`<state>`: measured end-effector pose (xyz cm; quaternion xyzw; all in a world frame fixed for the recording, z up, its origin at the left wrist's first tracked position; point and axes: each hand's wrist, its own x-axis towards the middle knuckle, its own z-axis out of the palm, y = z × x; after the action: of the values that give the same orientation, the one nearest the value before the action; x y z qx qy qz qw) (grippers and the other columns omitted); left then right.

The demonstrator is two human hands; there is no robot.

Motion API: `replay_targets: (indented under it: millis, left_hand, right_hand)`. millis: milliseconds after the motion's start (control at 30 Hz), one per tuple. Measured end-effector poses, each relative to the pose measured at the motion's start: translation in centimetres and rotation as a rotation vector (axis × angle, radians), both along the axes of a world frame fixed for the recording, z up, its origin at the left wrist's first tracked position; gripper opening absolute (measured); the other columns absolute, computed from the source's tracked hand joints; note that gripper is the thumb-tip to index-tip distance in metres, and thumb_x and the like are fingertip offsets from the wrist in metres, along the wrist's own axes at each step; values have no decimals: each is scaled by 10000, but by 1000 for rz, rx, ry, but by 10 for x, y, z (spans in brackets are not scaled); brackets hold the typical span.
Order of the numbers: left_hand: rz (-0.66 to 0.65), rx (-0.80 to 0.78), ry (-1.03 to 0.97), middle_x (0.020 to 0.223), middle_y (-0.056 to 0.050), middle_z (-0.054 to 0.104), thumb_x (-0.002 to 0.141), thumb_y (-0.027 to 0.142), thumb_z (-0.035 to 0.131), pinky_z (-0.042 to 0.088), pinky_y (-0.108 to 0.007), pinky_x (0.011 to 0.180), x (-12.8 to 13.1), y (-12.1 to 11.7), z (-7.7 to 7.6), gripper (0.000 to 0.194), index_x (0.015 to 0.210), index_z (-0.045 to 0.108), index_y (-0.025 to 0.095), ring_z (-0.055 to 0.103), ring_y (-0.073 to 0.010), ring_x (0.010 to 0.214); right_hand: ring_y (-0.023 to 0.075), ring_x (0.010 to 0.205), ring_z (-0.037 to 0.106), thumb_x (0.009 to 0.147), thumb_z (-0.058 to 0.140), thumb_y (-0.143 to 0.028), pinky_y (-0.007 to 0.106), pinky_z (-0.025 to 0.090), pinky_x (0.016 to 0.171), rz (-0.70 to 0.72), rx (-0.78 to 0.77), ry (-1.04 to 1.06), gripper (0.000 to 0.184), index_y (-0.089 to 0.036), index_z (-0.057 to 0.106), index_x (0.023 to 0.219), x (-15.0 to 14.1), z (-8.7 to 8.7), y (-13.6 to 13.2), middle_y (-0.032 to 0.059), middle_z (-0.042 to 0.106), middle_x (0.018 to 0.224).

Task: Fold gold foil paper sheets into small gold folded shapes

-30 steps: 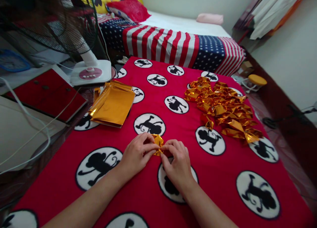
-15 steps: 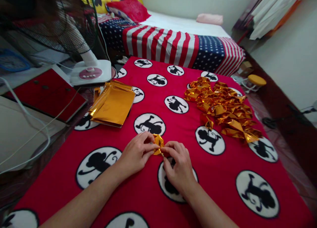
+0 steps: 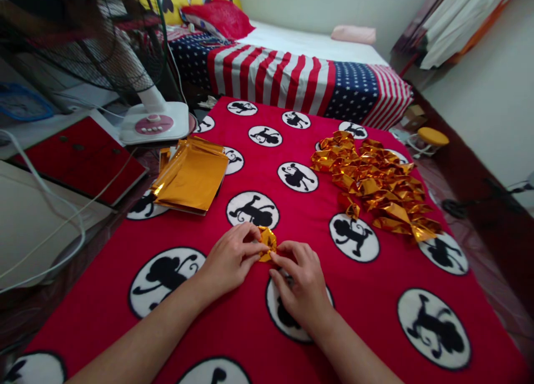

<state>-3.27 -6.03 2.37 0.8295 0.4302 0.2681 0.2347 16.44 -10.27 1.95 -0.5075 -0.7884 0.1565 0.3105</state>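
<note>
A small folded piece of gold foil paper [image 3: 267, 236] is held low over the red cloth in front of me. My left hand [image 3: 233, 256] is closed, pinching the foil from the left between thumb and fingers. My right hand [image 3: 302, 278] reaches in from the right, its index fingertip touching the foil's lower edge beside the left fingertips. The right thumb stands apart from that index finger, with no foil visible between them. A stack of flat gold foil sheets [image 3: 194, 175] lies to the left. Many folded gold foil pieces [image 3: 371, 178] are heaped to the right.
The red cloth [image 3: 367, 317] with monkey prints covers the surface under my hands. A fan's white base [image 3: 177, 119] and a red-topped box [image 3: 83, 156] stand at the left, with cables nearby. Behind is a bed [image 3: 275, 75]; a yellow stool [image 3: 433, 135] stands at the right.
My right thumb has come away from the index finger and the foil, and the index finger now rests at the foil's edge. My left hand keeps its pinch, nearly unmoved.
</note>
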Motion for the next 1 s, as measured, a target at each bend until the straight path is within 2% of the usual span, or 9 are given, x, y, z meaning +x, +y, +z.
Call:
replay_targets:
  millis: [167, 300, 400, 500, 667, 833, 1000]
  left_hand:
    - [-38, -36, -9, 988, -66, 601, 875, 149, 596, 502, -344, 847, -2, 3, 4, 199, 945, 760, 238, 566, -183, 956]
    - [-88, -119, -170, 948, -60, 643, 864, 90, 584, 521, -295, 833, -7, 12, 10, 214, 917, 757, 204, 608, -159, 926]
    - [-11, -99, -327, 957, -63, 666, 865, 84, 574, 531, -271, 826, -12, 21, 8, 209, 919, 748, 185, 634, -152, 922]
    - [31, -63, -360, 1022, -79, 681, 890, 82, 517, 536, -272, 847, -18, 31, 1, 255, 955, 743, 182, 644, -157, 968]
    - [-125, -58, -232, 1055, -78, 713, 877, 17, 444, 538, -304, 895, -32, 41, -8, 362, 1020, 729, 186, 654, -160, 1007]
    - [-270, 53, -16, 1143, -89, 687, 908, 59, 465, 518, -339, 947, -37, 26, -1, 335, 1108, 693, 201, 609, -174, 1074]
    - [-223, 189, 222, 1296, -103, 619, 900, 86, 492, 481, -423, 1018, -28, 0, 2, 429, 1302, 578, 207, 532, -238, 1200]
  right_hand:
    - [228, 880, 501, 853, 673, -218, 382, 362, 746, -35, 47, -237, 62, -209, 654, 912, -11, 8, 2, 65, 627, 963]
    - [224, 838, 484, 850, 670, -184, 383, 341, 734, -7, 108, -379, 44, -212, 647, 875, -15, 10, 7, 58, 623, 915]
    - [221, 845, 484, 858, 658, -167, 379, 347, 741, 28, 141, -408, 37, -200, 641, 863, -15, 9, 10, 59, 626, 932]
    - [213, 822, 482, 884, 612, -150, 376, 358, 741, 64, 165, -409, 56, -186, 636, 849, -14, 5, 11, 62, 627, 914]
    - [189, 807, 501, 938, 532, -149, 361, 382, 784, 202, 239, -335, 133, -167, 634, 856, 1, -2, 20, 61, 648, 913]
    - [172, 822, 527, 954, 528, -171, 336, 402, 773, 397, 274, -285, 119, -158, 647, 953, 34, -3, 41, 60, 672, 957]
    - [172, 853, 543, 962, 516, -184, 325, 419, 777, 423, 231, -282, 140, -170, 654, 982, 44, 0, 45, 68, 669, 970]
